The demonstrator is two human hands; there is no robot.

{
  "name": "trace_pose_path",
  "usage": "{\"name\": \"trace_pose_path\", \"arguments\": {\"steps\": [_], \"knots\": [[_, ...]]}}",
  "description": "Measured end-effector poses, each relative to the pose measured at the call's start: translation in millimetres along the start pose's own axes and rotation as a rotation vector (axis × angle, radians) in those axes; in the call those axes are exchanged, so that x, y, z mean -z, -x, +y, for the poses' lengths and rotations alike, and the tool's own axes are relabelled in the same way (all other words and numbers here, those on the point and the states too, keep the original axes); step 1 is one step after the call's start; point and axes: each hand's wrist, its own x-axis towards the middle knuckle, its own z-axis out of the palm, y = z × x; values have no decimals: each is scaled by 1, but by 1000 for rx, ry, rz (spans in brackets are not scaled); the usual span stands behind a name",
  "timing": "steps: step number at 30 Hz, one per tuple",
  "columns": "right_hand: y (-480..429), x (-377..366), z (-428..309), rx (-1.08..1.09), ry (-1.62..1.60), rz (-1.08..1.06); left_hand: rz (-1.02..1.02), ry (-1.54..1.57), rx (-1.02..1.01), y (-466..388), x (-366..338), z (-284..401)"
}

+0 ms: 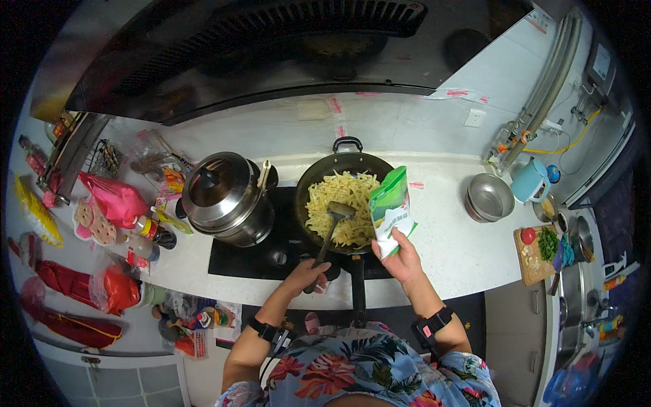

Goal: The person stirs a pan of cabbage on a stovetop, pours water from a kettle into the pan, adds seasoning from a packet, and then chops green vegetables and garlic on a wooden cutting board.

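Observation:
A black wok stands on the glass gas hob, its long handle pointing toward me. Pale shredded vegetable strips, possibly potato, fill much of it. My left hand grips the dark handle of a spatula, whose blade rests over the strips. In my right hand is a green and white plastic seasoning pouch, held tilted above the wok's right rim. The pouch bears printing. I cannot tell whether anything is coming out of it.
Left of the wok stands a lidded steel steamer pot. Bottles and bags crowd the counter's left end. A range hood hangs above. At right are metal bowls, a light-blue kettle and a cutting board with tomato and greens.

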Motion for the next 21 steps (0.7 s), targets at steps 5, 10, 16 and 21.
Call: {"name": "trace_pose_path", "arguments": {"steps": [5,10,16,21], "knots": [[0,-6,11,-89,-8,-58,170,3,-132,5,1,-16],[6,-25,29,-190,27,-104,431,-146,-595,21,9,-27],[16,-49,73,-255,75,-188,208,-207,-948,95,0,45],[24,-79,138,-209,145,-205,360,-215,-1003,123,37,36]]}}
